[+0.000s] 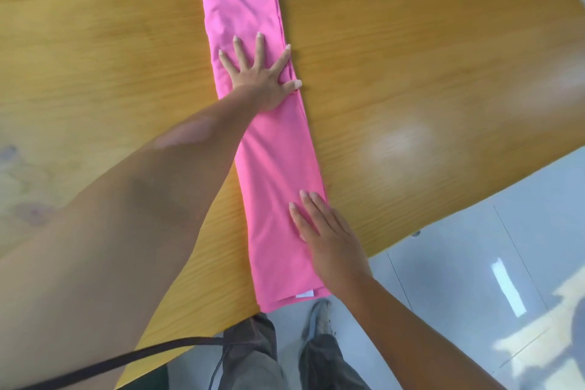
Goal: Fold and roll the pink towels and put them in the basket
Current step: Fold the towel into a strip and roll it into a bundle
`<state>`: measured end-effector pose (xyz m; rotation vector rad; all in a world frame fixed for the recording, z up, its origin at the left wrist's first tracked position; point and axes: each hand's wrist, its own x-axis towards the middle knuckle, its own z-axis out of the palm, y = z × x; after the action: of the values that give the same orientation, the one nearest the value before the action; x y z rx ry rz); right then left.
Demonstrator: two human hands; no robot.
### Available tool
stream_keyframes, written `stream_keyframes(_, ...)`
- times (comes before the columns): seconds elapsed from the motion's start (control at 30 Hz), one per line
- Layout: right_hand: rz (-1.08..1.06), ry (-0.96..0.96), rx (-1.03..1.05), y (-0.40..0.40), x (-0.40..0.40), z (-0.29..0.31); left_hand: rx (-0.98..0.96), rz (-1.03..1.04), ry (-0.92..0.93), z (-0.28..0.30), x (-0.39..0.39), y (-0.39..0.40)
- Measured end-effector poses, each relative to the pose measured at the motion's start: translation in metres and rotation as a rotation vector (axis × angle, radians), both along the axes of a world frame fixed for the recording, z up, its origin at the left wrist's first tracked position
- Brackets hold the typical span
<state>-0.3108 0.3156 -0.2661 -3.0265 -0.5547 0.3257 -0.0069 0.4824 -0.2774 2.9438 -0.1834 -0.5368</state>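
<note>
Item: pink towel (272,168), folded into a long strip on the wooden table (411,73), long axis running from bottom centre to top centre of the frame. Nearest us, our right hand (326,231) lies flat by the near end, fingers straight and together. Farther up, our left hand (259,73) presses mid-strip, fingers splayed. We judge rolling starts at the near end, under the right hand. No basket in view.

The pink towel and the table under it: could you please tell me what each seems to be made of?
The pink towel looks like thin, smooth woven or microfibre fabric: soft creases, no visible pile. The table looks like wood or wood-grain laminate with a glossy finish: grain lines, light reflections.
</note>
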Motion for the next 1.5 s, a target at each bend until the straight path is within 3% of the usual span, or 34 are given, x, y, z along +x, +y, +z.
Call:
stream_keyframes(0.17,-0.028,0.073,-0.059,-0.006,-0.009,0.0,-0.039,-0.038,-0.127,0.0,-0.026,-0.004)
stream_keyframes(0.33,-0.023,0.248,-0.043,-0.008,-0.008,0.011,-0.176,-0.111,-0.26,-0.019,-0.135,-0.001)
stream_keyframes(0.5,-0.064,0.336,0.019,-0.008,-0.021,0.022,-0.178,-0.121,-0.291,-0.03,-0.249,0.004)
stream_keyframes(0.67,-0.135,0.337,0.135,-0.009,-0.035,0.031,-0.219,0.043,-0.251,-0.023,-0.333,0.004)
stream_keyframes(0.77,-0.329,0.202,0.269,-0.01,-0.048,0.034,-0.245,0.113,-0.254,-0.013,-0.364,0.0)
stream_keyframes(0.83,-0.534,0.16,0.388,-0.012,-0.056,0.034,-0.286,0.285,-0.262,-0.002,-0.382,-0.01)
stream_keyframes(0.9,-0.688,0.19,0.467,-0.016,-0.063,0.032,-0.319,0.488,-0.249,0.009,-0.4,-0.022)
stream_keyframes(1.0,-0.74,0.265,0.54,-0.027,-0.07,0.027,-0.393,0.71,-0.219,0.02,-0.417,-0.036)
stream_keyframes(1.13,-0.85,0.368,0.779,-0.04,-0.073,0.021,-0.508,0.848,-0.149,0.031,-0.422,-0.046)
stream_keyframes(1.27,-0.867,0.407,0.908,-0.047,-0.072,0.02,-0.66,0.952,-0.057,0.035,-0.419,-0.043)
stream_keyframes(1.4,-0.79,0.517,0.978,-0.055,-0.07,0.02,-0.749,0.94,0.042,0.039,-0.426,-0.035)
stream_keyframes(1.5,-0.718,0.638,0.965,-0.061,-0.066,0.025,-0.934,0.908,0.057,0.045,-0.433,-0.03)
